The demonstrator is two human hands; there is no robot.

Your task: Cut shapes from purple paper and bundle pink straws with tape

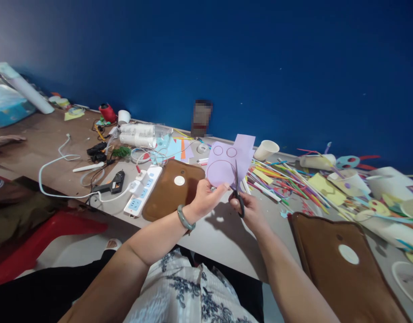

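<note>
Over my feed, left grip (206, 197) pinches the light purple, circle-marked paper sheet (220, 169) by its lower edge above the pale grey surface (194, 238) — likely steadying it for the black-handled metal scissors (241, 205) held in my right grip (252, 213).

No readable text or labels.

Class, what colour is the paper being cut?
The paper is light purple, seen best in the head view.

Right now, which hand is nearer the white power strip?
Left. The left hand holds the purple paper, across the brown pad from the power strip; the right hand, on the scissors, is farther right.
</note>
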